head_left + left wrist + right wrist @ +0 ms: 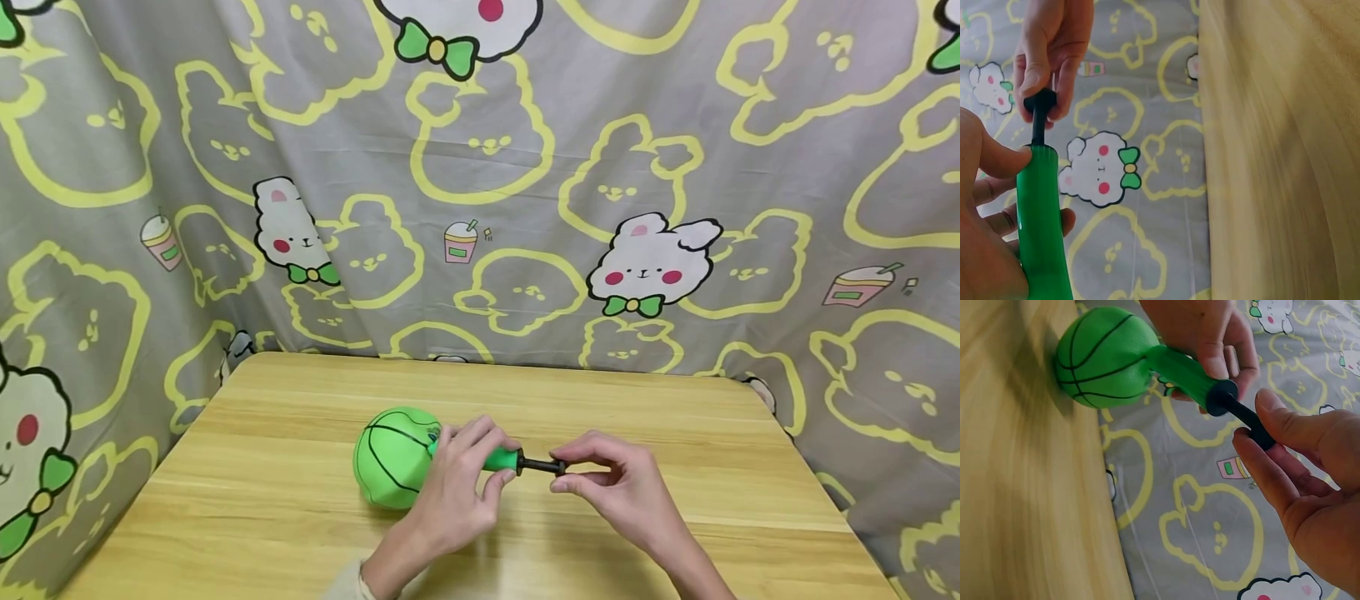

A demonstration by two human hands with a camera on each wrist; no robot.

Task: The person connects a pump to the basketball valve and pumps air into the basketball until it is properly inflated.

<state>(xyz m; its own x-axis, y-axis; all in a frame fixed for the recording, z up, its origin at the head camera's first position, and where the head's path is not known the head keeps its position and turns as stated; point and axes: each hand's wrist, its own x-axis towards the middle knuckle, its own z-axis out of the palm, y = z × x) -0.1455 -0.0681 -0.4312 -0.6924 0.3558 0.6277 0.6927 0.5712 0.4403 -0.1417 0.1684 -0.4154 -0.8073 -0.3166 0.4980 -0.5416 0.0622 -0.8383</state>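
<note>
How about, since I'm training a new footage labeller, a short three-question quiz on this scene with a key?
1. Multiple choice: what does the left hand hold?
a) the curtain
b) the green pump barrel
c) the table edge

2. True or false: the right hand pinches the black handle, and part of the black rod shows between handle and barrel.

3. Fill in the missing word: the ball is green, with ____ lines across it.

Key: 1, b; 2, true; 3, black.
</note>
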